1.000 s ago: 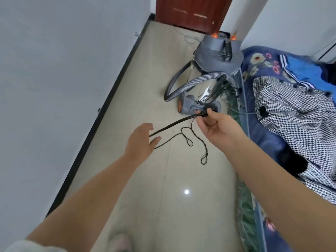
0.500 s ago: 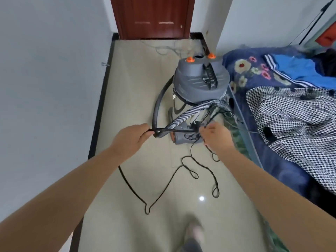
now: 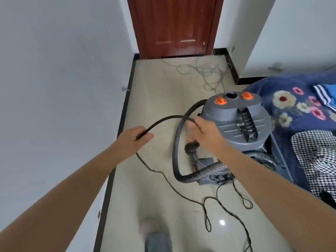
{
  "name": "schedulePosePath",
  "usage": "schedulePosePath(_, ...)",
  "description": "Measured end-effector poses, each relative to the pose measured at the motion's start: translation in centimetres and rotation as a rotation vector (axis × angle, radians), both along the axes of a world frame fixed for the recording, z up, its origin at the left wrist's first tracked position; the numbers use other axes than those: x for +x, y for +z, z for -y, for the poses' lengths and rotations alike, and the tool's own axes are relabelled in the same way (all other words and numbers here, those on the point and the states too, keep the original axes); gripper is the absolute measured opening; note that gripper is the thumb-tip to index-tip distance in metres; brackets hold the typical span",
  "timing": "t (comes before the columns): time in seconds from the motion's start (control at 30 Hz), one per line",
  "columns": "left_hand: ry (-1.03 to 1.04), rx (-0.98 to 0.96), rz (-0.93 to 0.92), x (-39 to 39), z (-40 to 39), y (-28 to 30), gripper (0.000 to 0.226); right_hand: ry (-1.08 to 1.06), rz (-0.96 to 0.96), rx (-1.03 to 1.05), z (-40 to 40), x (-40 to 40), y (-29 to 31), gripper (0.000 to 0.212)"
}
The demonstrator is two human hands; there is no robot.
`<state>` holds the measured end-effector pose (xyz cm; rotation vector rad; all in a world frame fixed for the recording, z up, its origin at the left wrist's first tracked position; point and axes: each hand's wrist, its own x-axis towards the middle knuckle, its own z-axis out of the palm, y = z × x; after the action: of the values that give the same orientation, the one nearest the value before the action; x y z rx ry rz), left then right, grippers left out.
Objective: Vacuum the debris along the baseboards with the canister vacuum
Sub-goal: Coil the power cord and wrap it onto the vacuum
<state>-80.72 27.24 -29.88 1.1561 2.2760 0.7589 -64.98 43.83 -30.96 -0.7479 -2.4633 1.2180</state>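
Note:
A grey canister vacuum (image 3: 236,122) with two orange knobs stands on the tiled floor beside the bed. Its ribbed hose (image 3: 177,160) loops down to the floor in front of it. My left hand (image 3: 135,138) grips the black power cord (image 3: 163,119), which arches over to my right hand (image 3: 203,131). The right hand pinches the cord's other end, and the black plug (image 3: 190,148) hangs just below it. The rest of the cord trails in loose loops over the floor near my foot. A black baseboard (image 3: 125,113) runs along the left wall.
A dark red door (image 3: 174,26) closes the far end of the narrow passage. A tangle of pale cables (image 3: 205,73) lies on the floor before it. The bed with a blue floral cover (image 3: 291,102) and a checked garment (image 3: 318,157) fills the right side. A door stop (image 3: 125,89) juts from the left wall.
I have stepped closer to the vacuum. Both hands rose and drew apart, lifting the cord into an arch, and the plug now dangles under my right hand.

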Motion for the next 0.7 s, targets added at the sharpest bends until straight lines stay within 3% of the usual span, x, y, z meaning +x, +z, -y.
schedulePosePath(0.07, 0.062, -0.026, 0.14, -3.4, -0.5, -0.9, 0.043, -0.11, -0.039, -0.085, -2.7, -2.6, 0.6, 0.031)
schedulePosePath(0.17, 0.138, 0.034, 0.345, -8.5, -1.4, -1.7, 0.047, -0.075, 0.085, 0.086, -6.0, -5.4, 0.8, 0.032)
schedulePosePath(0.3, 0.067, -0.016, 0.176, -14.0, -3.8, -1.8, 0.043, -0.041, 0.26, 0.236, -8.4, -8.3, -0.5, 0.022)
schedulePosePath(0.5, -0.186, 0.081, -0.059, -18.0, -13.0, 1.6, 0.04, -0.054, 0.294, 0.151, -11.7, -11.8, -0.2, 0.014)
schedulePosePath(0.6, -0.293, 0.08, -0.009, -18.3, -18.5, 3.1, 0.039, -0.084, 0.276, 0.106, -14.5, -12.7, 0.9, 0.027)
schedulePosePath(0.7, -0.413, -0.158, 0.134, -18.4, -22.6, 2.6, 0.035, -0.2, 0.254, 0.008, -17.7, -11.8, 1.0, 0.033)
